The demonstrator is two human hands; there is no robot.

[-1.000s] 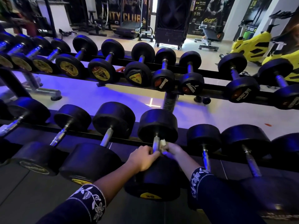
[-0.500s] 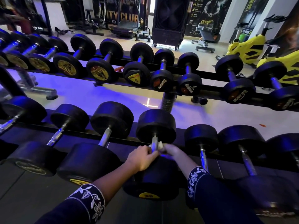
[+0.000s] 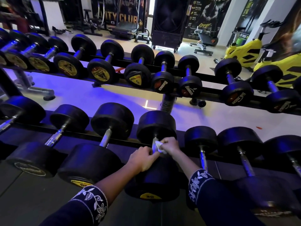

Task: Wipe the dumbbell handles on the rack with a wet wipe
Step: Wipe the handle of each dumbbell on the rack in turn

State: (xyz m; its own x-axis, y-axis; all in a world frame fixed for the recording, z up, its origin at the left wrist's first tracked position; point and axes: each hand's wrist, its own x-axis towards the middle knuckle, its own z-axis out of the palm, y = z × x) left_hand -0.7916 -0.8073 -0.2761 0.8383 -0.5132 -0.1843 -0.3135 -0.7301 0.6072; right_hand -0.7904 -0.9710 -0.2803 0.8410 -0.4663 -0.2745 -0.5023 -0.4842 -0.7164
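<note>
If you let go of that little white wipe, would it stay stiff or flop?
Probably floppy: the wipe is crumpled in the right hand against the handle. Likely very light, since it looks thin and small. Being wet, it might cling to the metal.

Right hand (image 3: 171, 145) pinches wet wipe (image 3: 159, 145) against dumbbell handle (image 3: 154, 141); left hand (image 3: 142, 159) grips handle.

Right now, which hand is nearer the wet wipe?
Right. The right hand pinches the wipe against the dumbbell grip near the far weight. The left hand curls round the same grip closer to the body, beside the wipe but not holding it.
</note>
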